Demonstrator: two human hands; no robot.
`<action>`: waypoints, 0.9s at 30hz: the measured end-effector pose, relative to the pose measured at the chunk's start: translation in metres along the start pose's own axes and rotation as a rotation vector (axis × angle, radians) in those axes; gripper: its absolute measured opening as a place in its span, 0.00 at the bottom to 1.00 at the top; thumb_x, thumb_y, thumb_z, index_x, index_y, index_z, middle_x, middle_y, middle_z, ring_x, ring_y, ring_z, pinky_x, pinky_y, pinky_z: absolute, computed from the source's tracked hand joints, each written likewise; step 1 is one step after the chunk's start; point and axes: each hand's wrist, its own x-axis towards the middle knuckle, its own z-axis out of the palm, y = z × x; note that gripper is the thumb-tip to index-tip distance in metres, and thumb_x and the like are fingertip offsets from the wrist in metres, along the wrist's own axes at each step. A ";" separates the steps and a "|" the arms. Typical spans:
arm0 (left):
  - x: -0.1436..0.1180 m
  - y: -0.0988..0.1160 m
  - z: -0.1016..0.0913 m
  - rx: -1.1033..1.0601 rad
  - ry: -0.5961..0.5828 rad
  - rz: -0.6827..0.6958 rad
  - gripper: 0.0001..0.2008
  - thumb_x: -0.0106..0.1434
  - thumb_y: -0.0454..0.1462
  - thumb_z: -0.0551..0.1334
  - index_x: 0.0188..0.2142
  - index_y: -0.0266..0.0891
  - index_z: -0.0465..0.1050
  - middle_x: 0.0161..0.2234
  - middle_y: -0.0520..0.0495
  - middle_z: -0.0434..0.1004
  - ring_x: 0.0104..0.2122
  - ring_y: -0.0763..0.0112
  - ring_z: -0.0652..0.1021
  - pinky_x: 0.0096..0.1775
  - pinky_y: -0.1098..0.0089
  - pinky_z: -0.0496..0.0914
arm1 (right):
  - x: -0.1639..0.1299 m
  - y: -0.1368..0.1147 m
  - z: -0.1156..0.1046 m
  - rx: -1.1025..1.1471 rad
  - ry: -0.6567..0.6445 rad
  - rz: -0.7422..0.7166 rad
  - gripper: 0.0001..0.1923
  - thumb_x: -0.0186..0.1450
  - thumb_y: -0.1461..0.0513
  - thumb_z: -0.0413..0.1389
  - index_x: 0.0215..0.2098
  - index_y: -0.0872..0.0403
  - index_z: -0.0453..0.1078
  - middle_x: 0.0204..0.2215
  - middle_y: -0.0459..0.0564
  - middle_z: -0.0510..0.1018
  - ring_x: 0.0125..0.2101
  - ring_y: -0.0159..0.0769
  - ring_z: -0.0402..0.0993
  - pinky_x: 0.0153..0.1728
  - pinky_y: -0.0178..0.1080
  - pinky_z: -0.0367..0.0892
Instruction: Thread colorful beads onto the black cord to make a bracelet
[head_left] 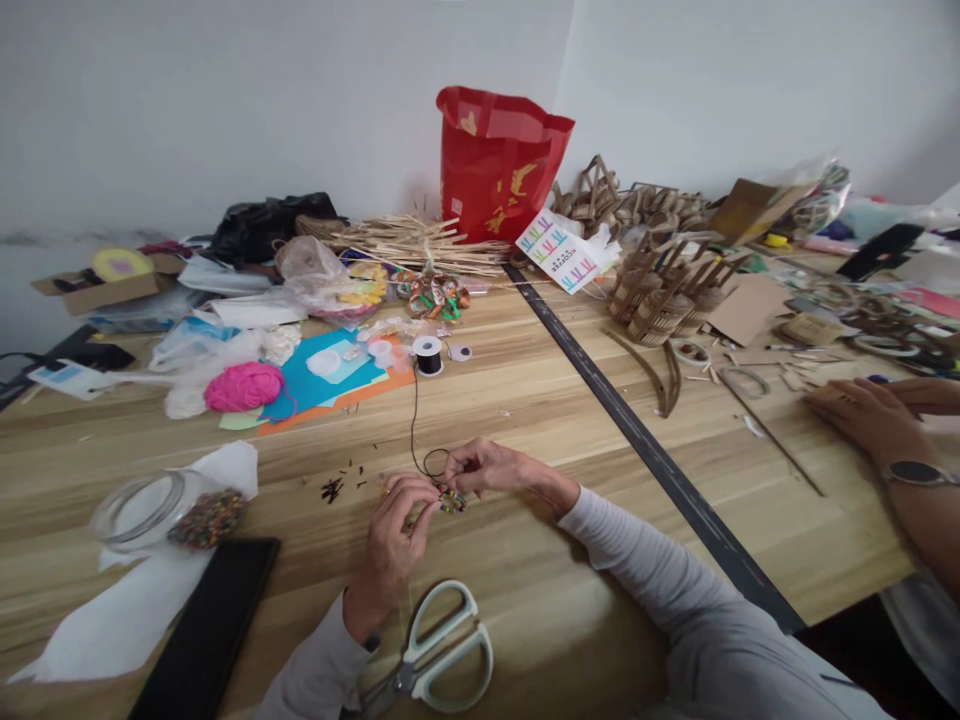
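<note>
A short string of small multicoloured beads (452,501) lies between my two hands, just above the wood table. My left hand (397,525) is closed in a pinch at the left end of the beads. My right hand (486,468) pinches the thin black cord (413,420) at their upper right; its fingertips partly hide the hold. This cord curls in a loop and runs back to a white spool of black cord (428,356). Scissors with pale handles (450,650) lie nearest me, below my hands. Small black cord snippets (331,490) are scattered to the left.
A clear jar on its side (142,510) holds mixed beads at left, beside a black phone-like slab (206,630). Pink yarn (244,386), a red bag (502,165) and small woven baskets (660,305) stand farther back. Another person's hand (870,415) rests at right.
</note>
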 end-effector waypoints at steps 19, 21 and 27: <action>0.007 0.001 0.001 -0.343 0.023 -0.457 0.04 0.58 0.35 0.62 0.27 0.37 0.72 0.29 0.46 0.78 0.33 0.66 0.77 0.37 0.69 0.71 | -0.009 -0.017 0.006 -0.127 0.099 -0.107 0.07 0.62 0.61 0.56 0.36 0.58 0.67 0.21 0.41 0.67 0.21 0.24 0.62 0.23 0.27 0.59; 0.008 -0.002 0.003 -0.409 0.019 -0.547 0.05 0.56 0.36 0.63 0.26 0.37 0.71 0.26 0.48 0.76 0.29 0.68 0.76 0.33 0.71 0.70 | -0.012 -0.023 0.010 -0.221 0.142 -0.161 0.07 0.64 0.61 0.55 0.38 0.58 0.67 0.23 0.42 0.69 0.23 0.25 0.64 0.25 0.27 0.59; 0.011 -0.006 0.004 -0.561 -0.044 -0.684 0.09 0.51 0.39 0.66 0.25 0.36 0.71 0.20 0.52 0.72 0.21 0.74 0.71 0.25 0.75 0.65 | -0.016 -0.032 0.018 -0.427 0.133 -0.231 0.07 0.67 0.62 0.51 0.41 0.56 0.67 0.25 0.44 0.71 0.24 0.27 0.66 0.27 0.28 0.61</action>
